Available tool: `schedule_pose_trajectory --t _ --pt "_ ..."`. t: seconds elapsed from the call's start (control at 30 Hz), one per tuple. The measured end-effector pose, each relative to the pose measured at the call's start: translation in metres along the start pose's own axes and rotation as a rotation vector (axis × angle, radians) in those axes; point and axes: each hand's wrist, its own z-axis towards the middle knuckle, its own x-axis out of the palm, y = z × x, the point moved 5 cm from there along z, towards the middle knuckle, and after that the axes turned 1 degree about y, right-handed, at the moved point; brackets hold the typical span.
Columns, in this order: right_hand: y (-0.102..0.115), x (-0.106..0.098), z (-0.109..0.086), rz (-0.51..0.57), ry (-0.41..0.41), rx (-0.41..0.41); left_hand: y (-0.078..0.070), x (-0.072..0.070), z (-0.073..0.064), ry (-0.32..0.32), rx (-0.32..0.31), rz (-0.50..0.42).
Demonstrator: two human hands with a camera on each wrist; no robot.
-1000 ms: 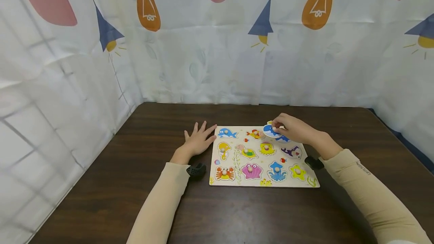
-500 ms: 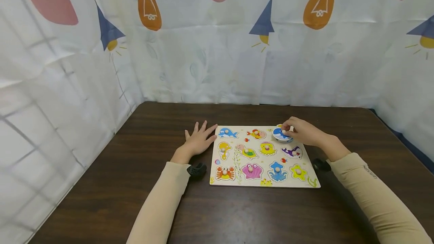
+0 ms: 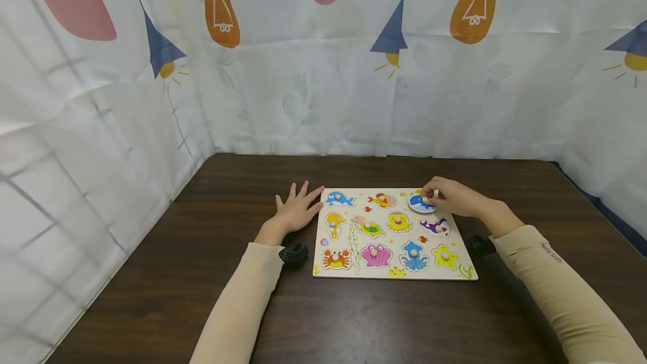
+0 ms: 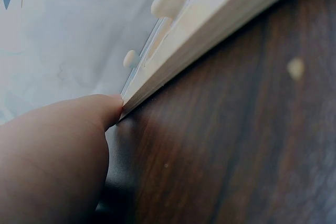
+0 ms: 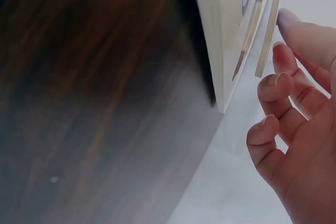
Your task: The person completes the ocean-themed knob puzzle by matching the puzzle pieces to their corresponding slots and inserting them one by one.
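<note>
A wooden peg puzzle board [image 3: 432, 274] with sea-animal pieces lies on the table. By its knob, my right hand [image 3: 455, 196] pinches a round-edged blue-and-white whale piece [image 3: 417, 204] over the board's back right corner. From the right wrist, the piece [image 5: 269, 30] stands slightly off the board [image 5: 210, 40], tilted, with thumb and index finger at its far side; the knob is hidden there. My left hand [image 3: 290, 215] lies flat with fingers spread at the board's back left corner. A digit of that hand [image 4: 58, 145] touches the board's edge [image 4: 173, 61] in the left wrist view.
Other knobbed pieces sit in the board, among them a crab [image 3: 336, 259], a pink shell [image 3: 376, 255] and a yellow starfish [image 3: 445, 257]. Dark wood table [image 3: 202, 296] surrounds the board. Patterned white curtain [image 3: 328, 100] hangs behind and at the sides.
My right hand has carried the whale piece right and down to the board's back right corner, and the piece now sits lower. My left hand has stayed where it was.
</note>
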Motion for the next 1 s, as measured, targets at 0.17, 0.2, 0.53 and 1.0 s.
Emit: schedule_pose_trajectory --t 0.17,0.2,0.53,1.0 --pt "0.0004 0.0000 0.0007 -0.006 -0.012 -0.035 0.0000 0.0003 -0.0009 0.003 -0.004 -0.004" --pt "-0.0001 0.0001 0.0010 -0.006 -0.012 -0.036 -0.0001 0.0002 -0.0010 0.003 -0.004 -0.004" --pt "-0.0044 0.0010 0.0031 0.008 0.041 -0.001 0.0013 0.0002 0.0005 0.002 0.000 -0.005" --pt "-0.0017 0.0007 0.0064 0.014 0.071 -0.021 0.0005 0.0001 -0.0002 0.000 -0.008 0.011"
